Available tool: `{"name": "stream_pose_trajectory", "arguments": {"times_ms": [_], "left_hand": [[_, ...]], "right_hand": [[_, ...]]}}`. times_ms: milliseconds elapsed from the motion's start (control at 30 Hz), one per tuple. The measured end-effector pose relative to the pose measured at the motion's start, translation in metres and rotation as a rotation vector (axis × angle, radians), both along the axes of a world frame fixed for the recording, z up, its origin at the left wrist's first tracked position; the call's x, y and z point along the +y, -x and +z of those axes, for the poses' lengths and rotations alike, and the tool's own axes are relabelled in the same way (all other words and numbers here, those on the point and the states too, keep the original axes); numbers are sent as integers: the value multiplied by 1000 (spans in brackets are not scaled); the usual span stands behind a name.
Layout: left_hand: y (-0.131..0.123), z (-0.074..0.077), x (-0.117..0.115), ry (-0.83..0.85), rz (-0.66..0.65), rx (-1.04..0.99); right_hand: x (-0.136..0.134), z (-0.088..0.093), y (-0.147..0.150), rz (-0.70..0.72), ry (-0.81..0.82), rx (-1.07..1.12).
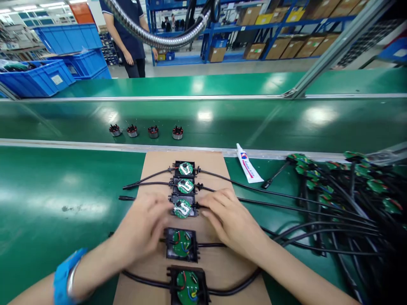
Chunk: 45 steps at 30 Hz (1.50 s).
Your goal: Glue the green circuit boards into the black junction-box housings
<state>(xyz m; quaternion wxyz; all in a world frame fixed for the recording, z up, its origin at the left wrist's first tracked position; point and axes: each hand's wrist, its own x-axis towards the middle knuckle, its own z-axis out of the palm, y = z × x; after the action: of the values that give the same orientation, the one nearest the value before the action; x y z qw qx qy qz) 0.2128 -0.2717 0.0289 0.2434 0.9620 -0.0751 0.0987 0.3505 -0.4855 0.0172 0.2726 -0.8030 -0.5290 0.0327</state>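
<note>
A column of black plastic housings with round green circuit boards lies on a cardboard sheet (pixel 152 279). The three farther boards carry a white squiggle, perhaps paste. My left hand (pixel 143 224), smeared by motion, is at the left edge of the third circuit board (pixel 182 209); its grip does not show clearly. On the other side, my right hand (pixel 230 218) pinches the black cable (pixel 197 205) where it enters that housing. Closer to me, two housings (pixel 181 244) (pixel 190 288) hold boards with coloured wires showing and no white squiggle.
A white tube (pixel 248 164) lies right of the cardboard. Beyond it is a tangled pile of cables with green boards (pixel 327 186). Several small copper-wound motor parts (pixel 153 132) stand on the far green strip. Blue bins (pixel 34 78) and a person (pixel 127 38) are behind; a metal hose (pixel 159 40) hangs overhead.
</note>
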Motion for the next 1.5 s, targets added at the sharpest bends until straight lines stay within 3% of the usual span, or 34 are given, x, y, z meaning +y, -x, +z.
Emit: {"name": "stream_pose_trajectory", "arguments": {"times_ms": [67, 167, 300, 400, 500, 733, 1000, 1233, 1367, 1500], "left_hand": [[-14, -9, 18, -102, 103, 3], [-21, -15, 31, -94, 83, 82], [-8, -2, 27, 85, 26, 129], [-5, 7, 21, 60, 3, 162], [-12, 6, 15, -2, 11, 206], [-22, -7, 12, -62, 7, 202], [-23, -2, 14, 71, 31, 230], [-31, 5, 15, 178, 46, 335], [-32, 9, 6, 146, 66, 327], [-32, 7, -2, 112, 117, 483]], "right_hand": [[6, -10, -8, -43, 7, -9], [3, -16, -6, -35, -31, 67], [-11, 8, 11, 32, -30, 160], [-8, 29, 17, 90, 61, 148], [4, 35, 12, 81, 193, 138], [22, 27, -4, 104, 374, 102], [31, 26, -7, 163, 488, -30], [33, 18, -4, 155, 442, -95], [32, 13, -4, 118, 436, -73], [30, 10, -4, 91, 414, -61]]}}
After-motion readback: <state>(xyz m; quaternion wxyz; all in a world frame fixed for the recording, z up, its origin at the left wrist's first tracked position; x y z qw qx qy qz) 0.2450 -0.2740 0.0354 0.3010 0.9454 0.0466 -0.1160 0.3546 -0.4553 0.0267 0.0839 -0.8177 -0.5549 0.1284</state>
